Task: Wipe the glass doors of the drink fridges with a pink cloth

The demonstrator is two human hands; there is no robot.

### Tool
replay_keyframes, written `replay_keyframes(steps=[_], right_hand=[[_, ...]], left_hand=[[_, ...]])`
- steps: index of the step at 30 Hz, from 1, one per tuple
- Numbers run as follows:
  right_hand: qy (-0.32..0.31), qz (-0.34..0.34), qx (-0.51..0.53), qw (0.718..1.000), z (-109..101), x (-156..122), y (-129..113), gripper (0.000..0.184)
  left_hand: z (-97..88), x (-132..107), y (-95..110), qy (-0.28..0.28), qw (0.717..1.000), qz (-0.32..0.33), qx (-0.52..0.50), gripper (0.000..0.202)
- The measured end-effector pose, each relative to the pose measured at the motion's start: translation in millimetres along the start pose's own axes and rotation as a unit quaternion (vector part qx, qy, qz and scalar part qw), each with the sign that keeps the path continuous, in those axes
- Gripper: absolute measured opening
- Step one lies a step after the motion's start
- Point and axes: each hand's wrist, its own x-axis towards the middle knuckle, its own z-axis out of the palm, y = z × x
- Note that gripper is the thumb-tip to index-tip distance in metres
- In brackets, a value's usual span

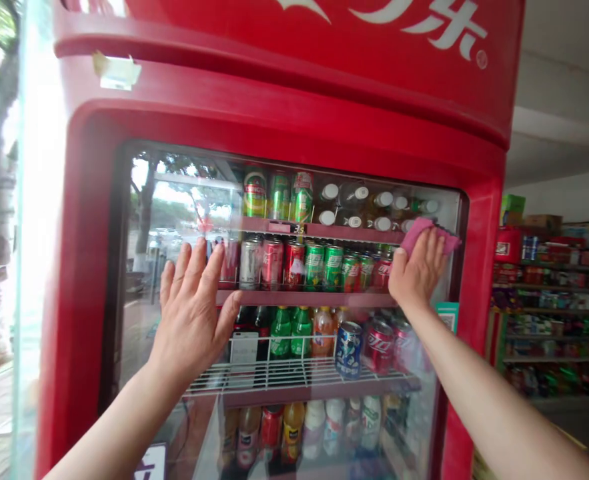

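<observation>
In front of me is the glass door [141,333] of a red drinks fridge [274,100]. My left hand [189,320] is open, fingers raised and slightly spread, in front of the left part of the glass; whether its palm touches the pane I cannot tell. A crumpled pink cloth [414,232] lies against the upper right of the pane under my right hand [419,270]. The fingers of that hand point up over the cloth, pressing it to the glass, and its edges show above and right of the fingertips.
Behind the glass, shelves hold cans, among them a blue Pepsi can [348,350], and several bottles [293,433]. A green sticker [448,317] is at the door's right side, and tape [118,71] is on the upper frame. Stocked store shelves [559,313] stand at right.
</observation>
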Motion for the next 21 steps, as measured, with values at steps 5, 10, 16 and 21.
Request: replay_keyframes(steps=[5, 10, 16, 21], right_hand=[[-0.005, -0.005, 0.027, 1.000, 11.4, -33.4, -90.2, 0.081], [-0.018, -0.105, 0.044, 0.993, 11.3, -65.0, -183.6, 0.080], [-0.032, -0.161, 0.082, 0.983, 10.7, -89.9, -271.8, 0.079], [-0.048, -0.197, 0.111, 0.973, 12.1, -104.6, -336.4, 0.078]], left_hand=[[-18.0, -11.7, -30.6, 0.009, 1.000, -0.003, 0.003, 0.079], [-29.6, -23.4, -57.1, 0.000, 1.000, -0.003, 0.007, 0.080], [-48.1, -30.5, -86.2, -0.004, 1.000, 0.010, 0.011, 0.082], [-67.3, -33.6, -105.8, -0.010, 1.000, 0.014, 0.007, 0.082]])
